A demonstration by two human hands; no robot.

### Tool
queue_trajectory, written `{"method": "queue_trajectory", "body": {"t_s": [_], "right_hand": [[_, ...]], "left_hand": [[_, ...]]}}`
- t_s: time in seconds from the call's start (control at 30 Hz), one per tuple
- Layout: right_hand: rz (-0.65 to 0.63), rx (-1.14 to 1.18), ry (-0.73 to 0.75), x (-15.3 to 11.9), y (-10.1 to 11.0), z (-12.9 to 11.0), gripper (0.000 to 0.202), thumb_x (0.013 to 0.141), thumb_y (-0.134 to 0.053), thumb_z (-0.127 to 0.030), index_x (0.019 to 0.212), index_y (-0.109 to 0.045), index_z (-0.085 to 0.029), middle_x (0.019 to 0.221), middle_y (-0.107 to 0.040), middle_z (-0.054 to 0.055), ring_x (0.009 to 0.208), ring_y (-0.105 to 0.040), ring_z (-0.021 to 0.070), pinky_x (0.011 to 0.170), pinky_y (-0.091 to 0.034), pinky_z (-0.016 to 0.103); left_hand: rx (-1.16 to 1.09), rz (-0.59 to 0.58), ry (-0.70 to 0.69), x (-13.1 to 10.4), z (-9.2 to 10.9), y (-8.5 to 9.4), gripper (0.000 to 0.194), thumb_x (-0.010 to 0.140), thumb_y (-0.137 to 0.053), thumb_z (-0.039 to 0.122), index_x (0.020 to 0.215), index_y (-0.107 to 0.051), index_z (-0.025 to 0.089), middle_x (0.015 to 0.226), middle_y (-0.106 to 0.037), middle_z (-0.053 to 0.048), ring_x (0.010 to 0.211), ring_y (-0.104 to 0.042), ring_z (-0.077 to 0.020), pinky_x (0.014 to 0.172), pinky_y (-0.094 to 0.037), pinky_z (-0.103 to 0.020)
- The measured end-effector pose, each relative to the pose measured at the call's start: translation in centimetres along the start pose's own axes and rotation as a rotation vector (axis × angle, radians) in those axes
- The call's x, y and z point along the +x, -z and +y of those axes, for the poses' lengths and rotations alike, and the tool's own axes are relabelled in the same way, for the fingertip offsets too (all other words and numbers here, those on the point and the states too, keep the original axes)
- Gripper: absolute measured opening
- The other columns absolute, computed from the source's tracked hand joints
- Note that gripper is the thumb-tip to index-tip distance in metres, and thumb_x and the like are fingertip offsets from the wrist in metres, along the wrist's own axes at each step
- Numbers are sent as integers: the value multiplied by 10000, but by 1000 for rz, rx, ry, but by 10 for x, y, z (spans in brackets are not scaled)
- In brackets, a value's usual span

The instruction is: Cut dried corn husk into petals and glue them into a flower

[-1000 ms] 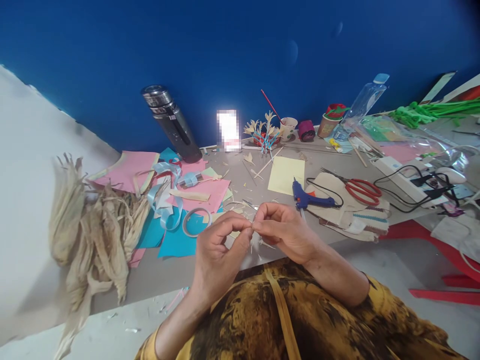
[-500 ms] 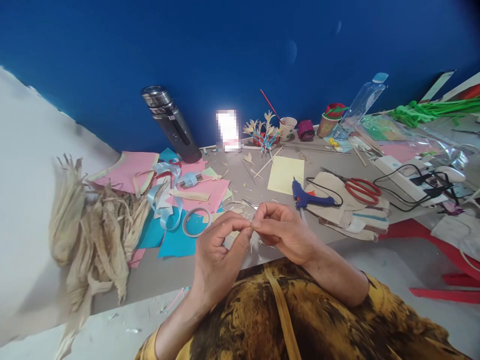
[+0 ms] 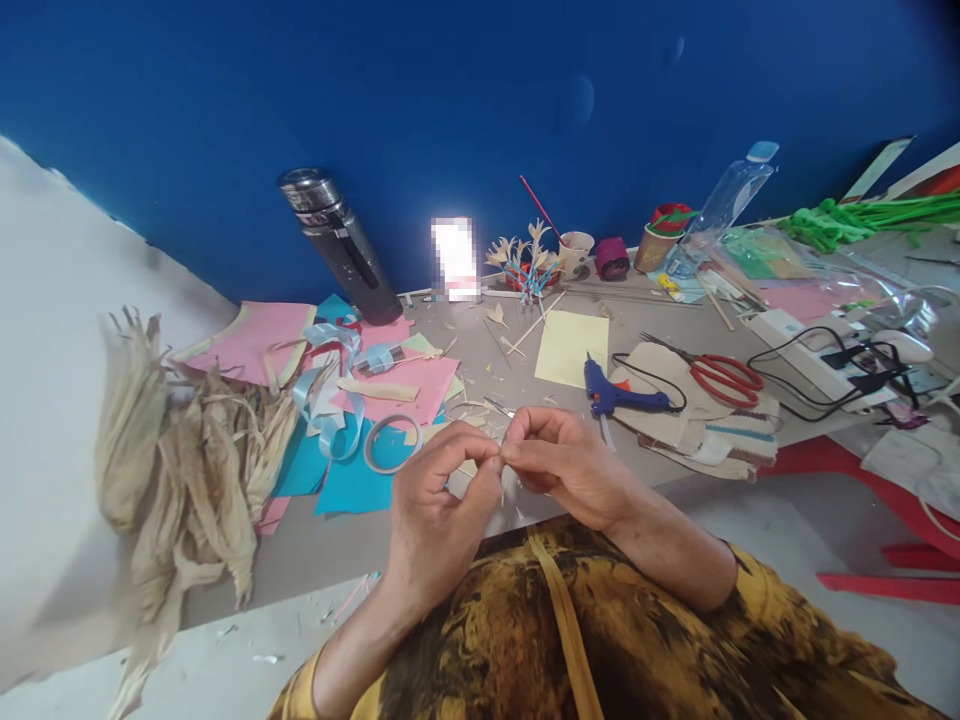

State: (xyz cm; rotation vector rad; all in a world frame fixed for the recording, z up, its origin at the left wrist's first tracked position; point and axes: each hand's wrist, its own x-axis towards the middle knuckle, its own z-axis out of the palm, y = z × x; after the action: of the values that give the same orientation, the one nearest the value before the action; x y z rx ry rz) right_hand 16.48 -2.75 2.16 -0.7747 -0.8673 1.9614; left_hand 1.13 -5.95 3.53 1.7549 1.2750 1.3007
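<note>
The left hand [image 3: 439,492] and right hand [image 3: 571,462] meet over the near edge of the tabletop [image 3: 315,560], thumb and forefinger pinched together on each. Between their tips they grip a tiny piece [image 3: 502,454], nearly hidden; from here I can't tell which way it points or how its long axis runs. Just beside the left hand, a tape roll [image 3: 386,470] lies flat on blue paper [image 3: 345,497]. Past the right hand, a blue glue gun [image 3: 611,396] has its nozzle toward the wall, and red-handled scissors [image 3: 726,384] rest on a pale work glove [image 3: 701,432], blades toward the far left. At the back, a paper cup [image 3: 576,260] bears green print too small to read. Dried corn husks [image 3: 202,470] hang over the tabletop's left end.
</note>
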Motion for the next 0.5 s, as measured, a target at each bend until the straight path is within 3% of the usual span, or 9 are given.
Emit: {"method": "queue_trajectory", "body": {"t_s": [0.13,0.3,0.5], "right_hand": [[-14,2,-9,1,-1,1,285,679,-845,-309,657,-606,-156,515,-505,-67,424,-304,34,424,-173,201],[-88,73,-37,2,0,3,311,700,-853,-348,705,-613,-149,591,-543,-48,442,-294,22,439,-159,195],[-93,100,-26,2,2,7,333,719,-854,-376,731,-605,-155,594,-520,-58,441,-284,21,438,-159,190]], "left_hand": [[-84,-7,42,2,-3,0,163,815,-585,79,719,-619,206,716,-582,1,688,-537,-147,629,-420,-287],[-305,-12,194,5,-11,-3,176,786,-574,75,665,-623,194,669,-552,-1,658,-502,-148,609,-391,-293],[-346,19,262,6,-13,-9,185,785,-582,103,625,-604,192,655,-533,-2,666,-487,-151,626,-387,-298]]}}
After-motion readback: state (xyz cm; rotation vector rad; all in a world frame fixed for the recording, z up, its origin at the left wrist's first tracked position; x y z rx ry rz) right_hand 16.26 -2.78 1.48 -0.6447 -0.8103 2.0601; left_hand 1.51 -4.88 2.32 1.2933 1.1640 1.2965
